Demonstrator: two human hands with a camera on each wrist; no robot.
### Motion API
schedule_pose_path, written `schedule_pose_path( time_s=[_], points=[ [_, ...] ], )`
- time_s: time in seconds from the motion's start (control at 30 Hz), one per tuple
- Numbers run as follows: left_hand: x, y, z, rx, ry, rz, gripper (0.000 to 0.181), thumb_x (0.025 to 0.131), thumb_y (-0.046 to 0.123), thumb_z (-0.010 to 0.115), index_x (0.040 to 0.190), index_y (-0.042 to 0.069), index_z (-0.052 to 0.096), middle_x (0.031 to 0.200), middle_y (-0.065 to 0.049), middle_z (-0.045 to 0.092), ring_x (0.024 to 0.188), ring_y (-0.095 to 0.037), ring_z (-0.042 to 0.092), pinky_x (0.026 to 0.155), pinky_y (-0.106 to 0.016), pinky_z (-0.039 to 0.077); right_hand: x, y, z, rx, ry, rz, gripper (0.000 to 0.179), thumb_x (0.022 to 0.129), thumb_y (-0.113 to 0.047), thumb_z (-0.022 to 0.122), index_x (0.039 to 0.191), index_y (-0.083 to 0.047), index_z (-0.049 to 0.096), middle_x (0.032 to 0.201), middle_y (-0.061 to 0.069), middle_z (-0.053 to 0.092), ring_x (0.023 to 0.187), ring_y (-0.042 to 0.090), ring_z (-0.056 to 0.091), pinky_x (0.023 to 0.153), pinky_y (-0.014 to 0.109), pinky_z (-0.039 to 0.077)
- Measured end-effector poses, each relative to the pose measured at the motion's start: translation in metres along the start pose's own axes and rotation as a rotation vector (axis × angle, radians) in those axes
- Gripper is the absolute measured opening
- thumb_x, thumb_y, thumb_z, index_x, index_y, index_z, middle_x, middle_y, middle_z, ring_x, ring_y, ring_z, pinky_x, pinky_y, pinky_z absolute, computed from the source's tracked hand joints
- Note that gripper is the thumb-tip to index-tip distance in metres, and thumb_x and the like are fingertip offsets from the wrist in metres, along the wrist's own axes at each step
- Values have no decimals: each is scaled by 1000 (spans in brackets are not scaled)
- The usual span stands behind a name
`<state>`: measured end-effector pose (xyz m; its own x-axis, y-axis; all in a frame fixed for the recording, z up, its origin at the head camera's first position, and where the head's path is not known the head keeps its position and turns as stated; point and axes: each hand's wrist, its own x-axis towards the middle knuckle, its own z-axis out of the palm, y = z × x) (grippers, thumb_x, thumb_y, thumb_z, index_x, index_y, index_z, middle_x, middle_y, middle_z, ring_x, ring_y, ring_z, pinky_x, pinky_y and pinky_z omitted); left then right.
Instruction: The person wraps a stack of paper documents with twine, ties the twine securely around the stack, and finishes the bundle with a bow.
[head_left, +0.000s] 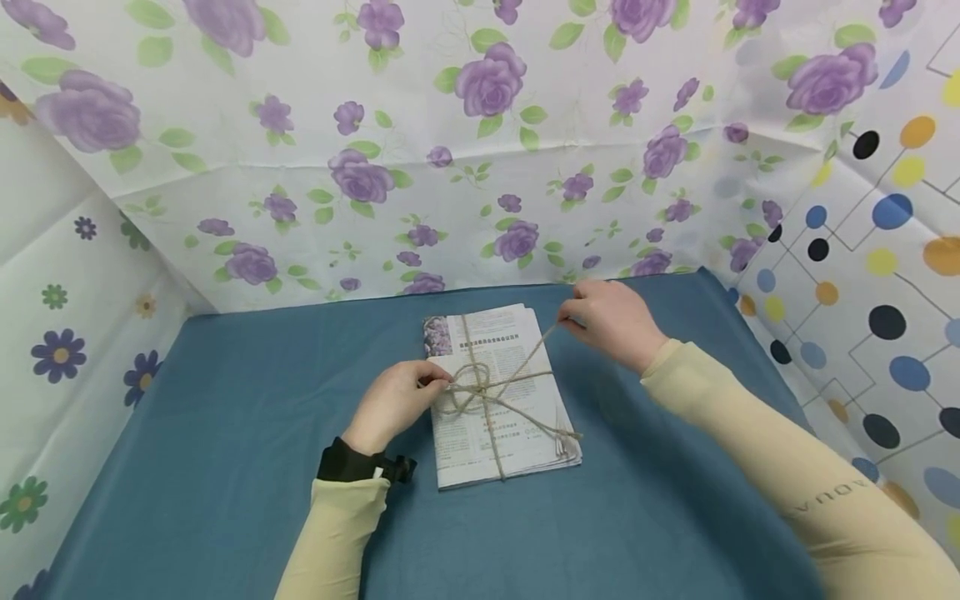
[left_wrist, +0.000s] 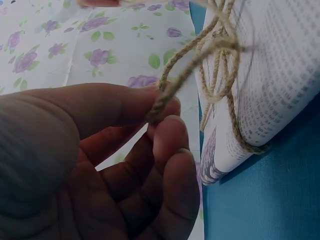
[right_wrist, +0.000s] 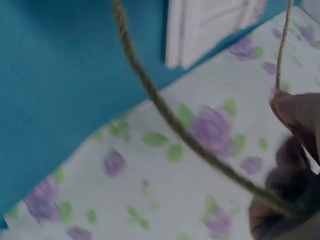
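Observation:
A stack of folded newspapers (head_left: 459,454) lies on the blue cloth, bound crosswise with brown twine (head_left: 491,437). Loops and loose strands gather around a knot near the middle of the top sheet. At the stack's left edge my left hand (head_left: 393,402) pinches a twine loop (left_wrist: 182,75) between thumb and index finger; its other fingers are curled. Above the stack's right side, my right hand (head_left: 613,321) pinches another strand, which runs straight from the knot up to the fingers. In the right wrist view, a length of twine (right_wrist: 160,105) also hangs in a curve from this hand.
Blue cloth (head_left: 247,467) covers the table around the stack. A white sheet with purple flowers (head_left: 442,192) stands along the back. Patterned sheets also enclose the left side and the dotted right side (head_left: 862,275). A black wrist strap (head_left: 352,462) is on the left wrist.

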<state>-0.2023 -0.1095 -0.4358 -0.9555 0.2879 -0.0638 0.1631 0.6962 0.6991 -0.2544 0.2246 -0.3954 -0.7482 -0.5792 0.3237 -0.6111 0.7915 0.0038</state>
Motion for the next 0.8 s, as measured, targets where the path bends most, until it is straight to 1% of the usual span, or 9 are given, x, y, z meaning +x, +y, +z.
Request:
schedule_pose_path(
  time_s=[0.1,0.17,0.27,0.37,0.43,0.53,0.67,0.73,0.8],
  points=[
    [0,0,1,7,-10,0,19,103,20,64,114,14,79,110,0,72,78,-17,57,68,-37,45,1,1,17,-7,-42,-4,14,87,-15,84,101,-13,80,100,8,67,91,29,60,79,47,49],
    [0,0,1,10,-11,4,19,103,20,64,114,14,78,110,0,72,78,-17,58,69,-37,45,1,-4,24,20,-60,-7,16,87,-13,84,103,-12,80,104,9,68,96,31,60,82,48,49],
    [0,-1,1,7,0,4,18,103,21,65,114,14,78,109,0,72,81,-16,59,72,-38,48,2,-16,32,101,-92,-53,14,89,-13,82,102,-10,80,102,8,70,94,29,62,82,46,51],
    [0,-1,0,12,12,-6,17,103,21,65,113,15,78,108,0,72,82,-16,60,73,-39,49,0,-30,39,179,-168,-103,11,91,-15,79,102,-12,80,100,4,71,91,24,62,81,41,52],
    [0,-1,0,17,14,-9,17,103,22,65,113,15,78,108,0,71,83,-16,60,73,-40,49,-4,-36,45,211,-219,-113,11,92,-16,77,103,-13,80,101,2,71,91,21,60,80,39,51],
    [1,-2,0,22,17,-5,17,103,23,65,113,16,77,108,0,71,82,-16,59,72,-39,48,-9,-41,54,221,-246,-99,10,92,-16,77,102,-15,80,102,0,69,92,20,59,81,37,51],
    [0,-3,0,26,23,-6,16,103,23,65,111,16,77,104,0,70,78,-17,58,69,-38,47,-13,-40,65,212,-230,-74,3,92,-19,80,94,-18,79,97,-3,68,89,17,55,80,36,50],
    [0,-4,0,26,24,-7,16,103,23,65,110,16,77,102,1,70,76,-18,57,68,-38,46,-14,-39,68,223,-231,-51,4,93,-22,79,92,-19,78,94,-5,67,87,15,54,78,34,49],
    [0,-5,0,27,24,-8,15,103,22,65,110,16,77,100,1,70,75,-18,56,67,-38,46,-13,-39,68,250,-237,-19,4,95,-23,77,94,-20,77,94,-7,67,86,13,54,76,33,49]
  ],
)
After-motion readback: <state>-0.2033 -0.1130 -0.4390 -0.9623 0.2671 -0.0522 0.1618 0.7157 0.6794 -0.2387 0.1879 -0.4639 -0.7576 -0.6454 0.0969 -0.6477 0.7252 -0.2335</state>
